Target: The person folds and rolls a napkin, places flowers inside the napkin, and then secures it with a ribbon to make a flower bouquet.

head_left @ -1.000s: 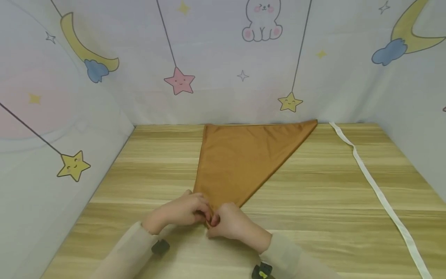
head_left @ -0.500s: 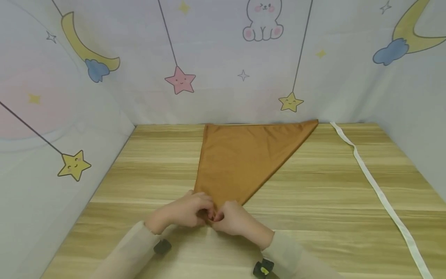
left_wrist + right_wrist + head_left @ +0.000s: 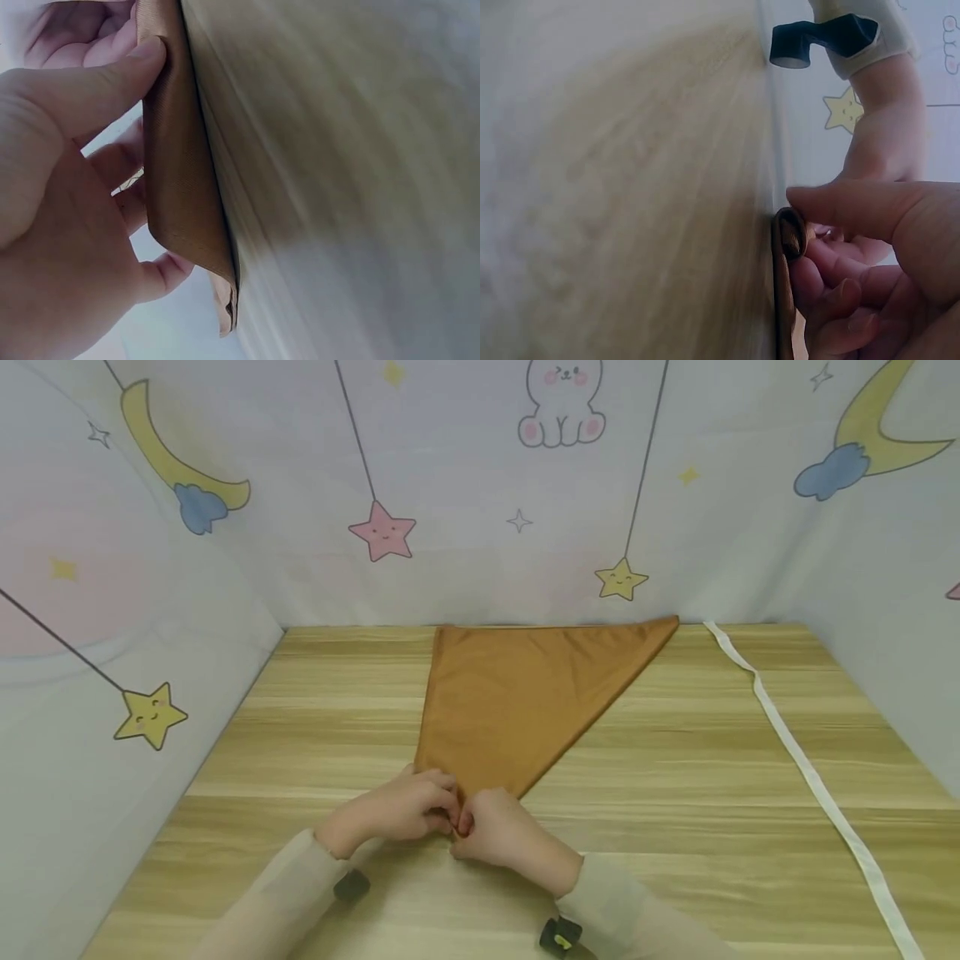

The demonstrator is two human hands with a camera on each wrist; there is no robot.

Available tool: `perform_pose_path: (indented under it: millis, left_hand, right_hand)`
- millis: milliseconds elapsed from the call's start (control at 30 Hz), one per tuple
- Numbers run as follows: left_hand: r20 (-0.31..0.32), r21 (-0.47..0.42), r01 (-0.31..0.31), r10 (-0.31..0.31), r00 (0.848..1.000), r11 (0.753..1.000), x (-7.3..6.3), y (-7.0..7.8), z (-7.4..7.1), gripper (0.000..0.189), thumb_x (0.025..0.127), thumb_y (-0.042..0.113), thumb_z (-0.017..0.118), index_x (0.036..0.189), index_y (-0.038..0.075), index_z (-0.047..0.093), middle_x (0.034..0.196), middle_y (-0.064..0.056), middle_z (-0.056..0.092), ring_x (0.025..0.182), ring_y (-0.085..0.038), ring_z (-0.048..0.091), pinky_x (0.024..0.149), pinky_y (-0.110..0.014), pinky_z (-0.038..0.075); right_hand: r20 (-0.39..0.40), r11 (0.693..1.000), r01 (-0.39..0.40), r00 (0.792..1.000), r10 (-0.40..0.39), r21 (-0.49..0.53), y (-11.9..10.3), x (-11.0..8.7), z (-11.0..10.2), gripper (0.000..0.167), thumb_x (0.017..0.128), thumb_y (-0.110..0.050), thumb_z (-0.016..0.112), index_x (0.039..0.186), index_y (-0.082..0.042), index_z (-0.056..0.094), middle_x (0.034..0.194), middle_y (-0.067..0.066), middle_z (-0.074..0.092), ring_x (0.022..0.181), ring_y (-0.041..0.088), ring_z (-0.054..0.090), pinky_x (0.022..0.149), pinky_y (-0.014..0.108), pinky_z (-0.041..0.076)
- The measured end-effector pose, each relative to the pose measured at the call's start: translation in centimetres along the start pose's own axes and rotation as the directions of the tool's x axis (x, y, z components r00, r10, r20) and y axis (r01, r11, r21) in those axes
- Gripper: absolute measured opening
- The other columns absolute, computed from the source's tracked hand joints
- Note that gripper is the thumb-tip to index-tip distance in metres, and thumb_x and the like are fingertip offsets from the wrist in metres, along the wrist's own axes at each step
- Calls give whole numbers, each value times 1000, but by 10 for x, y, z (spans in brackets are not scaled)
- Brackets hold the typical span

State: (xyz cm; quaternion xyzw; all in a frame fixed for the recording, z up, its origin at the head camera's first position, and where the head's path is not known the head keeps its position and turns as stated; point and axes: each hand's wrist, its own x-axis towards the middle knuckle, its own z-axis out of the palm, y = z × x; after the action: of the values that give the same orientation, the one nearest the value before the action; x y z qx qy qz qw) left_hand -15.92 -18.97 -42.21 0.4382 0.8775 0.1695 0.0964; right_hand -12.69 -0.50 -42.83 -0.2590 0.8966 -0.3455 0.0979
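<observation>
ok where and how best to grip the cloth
Take the cloth by its near edge, probably pinched from the near side: the wrist views show that edge curled into a roll, while the rest lies nearly flat on the table.

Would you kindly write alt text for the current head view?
A person's left hand and right hand pinch the near end of a brown cloth on a wood-grain table. A white strip lies to the right; behind hangs a pale backdrop printed with stars and moons.
</observation>
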Motion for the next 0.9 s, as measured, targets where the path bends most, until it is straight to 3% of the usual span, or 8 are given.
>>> perform_pose_path:
  millis: [133, 233, 367, 600, 767, 900]
  left_hand:
    - [-4, 27, -19, 19, 1000, 999, 0, -1, 1, 6, 82, 17, 73, 85, 21, 70, 91, 12, 55, 94, -10, 49, 77, -32, 33]
    - [12, 14, -9, 9, 1000, 1000, -1, -1, 1, 18, 78, 12, 75, 90, 21, 66, 92, 12, 56, 94, -11, 50, 78, -34, 34]
    - [21, 2, 6, -6, 1000, 1000, -2, -1, 1, 29, 72, 6, 74, 92, 22, 61, 92, 13, 58, 91, -9, 49, 80, -37, 34]
    - [-14, 54, -28, 29, 999, 998, 1, -1, 2, 12, 82, 13, 71, 87, 22, 64, 91, 14, 61, 92, -8, 52, 81, -35, 35]
    - [-3, 48, -11, 12, 1000, 999, 2, -2, 2, 10, 83, 14, 71, 86, 22, 66, 94, 14, 63, 95, -9, 52, 86, -39, 35]
    - [7, 24, 3, -3, 1000, 1000, 3, -3, 1, 8, 83, 15, 71, 85, 22, 67, 93, 13, 63, 95, -9, 52, 88, -40, 34]
  right_hand:
    - [-4, 998, 10, 1000, -11, -54, -2, 0, 1, 38, 64, -5, 70, 47, -19, 40, 45, -16, 28, 45, 2, 27, 44, 17, 21]
    - [-9, 999, 22, 1000, -22, -45, -1, 0, 2, 38, 64, -5, 69, 45, -20, 39, 44, -16, 26, 43, 2, 25, 43, 17, 18]
    - [-23, 1000, 22, 999, -23, -17, 3, 0, 2, 29, 64, -5, 69, 46, -17, 51, 44, -17, 33, 43, 1, 29, 42, 16, 22]
    - [-15, 1000, 15, 1000, -15, 13, 5, 1, -1, 27, 68, -4, 70, 47, -14, 56, 45, -15, 37, 44, 2, 31, 44, 17, 23]
    - [-65, 998, 64, 996, -65, -19, 4, -1, -1, 22, 74, -8, 71, 55, -12, 61, 52, -9, 52, 49, 1, 41, 48, 18, 34]
    - [-64, 998, 55, 996, -57, -32, 2, 0, -1, 15, 68, -7, 72, 59, -12, 61, 56, -8, 53, 52, 2, 43, 50, 18, 37]
